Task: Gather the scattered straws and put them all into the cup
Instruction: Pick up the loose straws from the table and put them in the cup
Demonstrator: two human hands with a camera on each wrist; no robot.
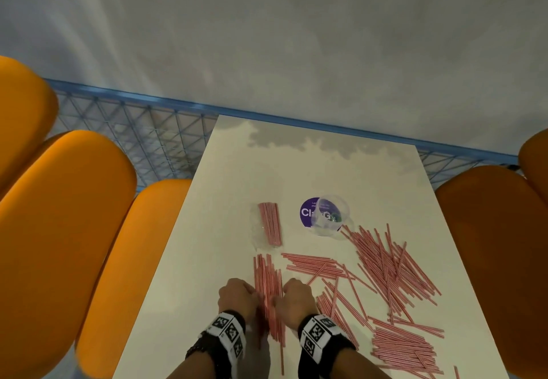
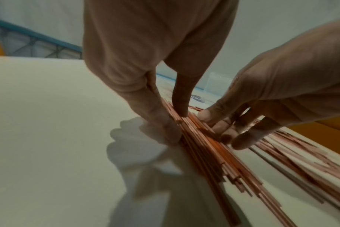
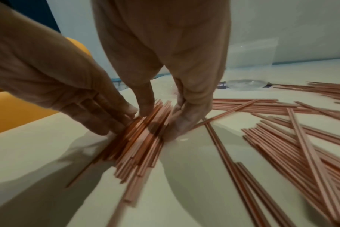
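Note:
Thin red-and-white straws lie all over the white table [image 1: 207, 260]. A bundle of straws [image 1: 268, 278] runs straight away from me, squeezed between my two hands. My left hand [image 1: 237, 295] presses its left side with straight fingers, thumb on top [image 2: 181, 106]. My right hand [image 1: 295, 294] pushes against its right side with spread fingers [image 2: 241, 141]. The bundle [image 3: 138, 138] stays flat on the table. Farther back the clear plastic cup [image 1: 329, 215] stands upright with nothing in it. Loose straws [image 1: 391, 266] fan out to its right, and another heap [image 1: 406, 349] lies near my right wrist.
A clear bag holding a pack of straws [image 1: 269, 224] lies left of the cup. A purple round sticker [image 1: 307, 212] sits under the cup. Orange chairs [image 1: 74, 230] [image 1: 489, 245] flank the table. A blue wire fence [image 1: 133, 129] runs behind it.

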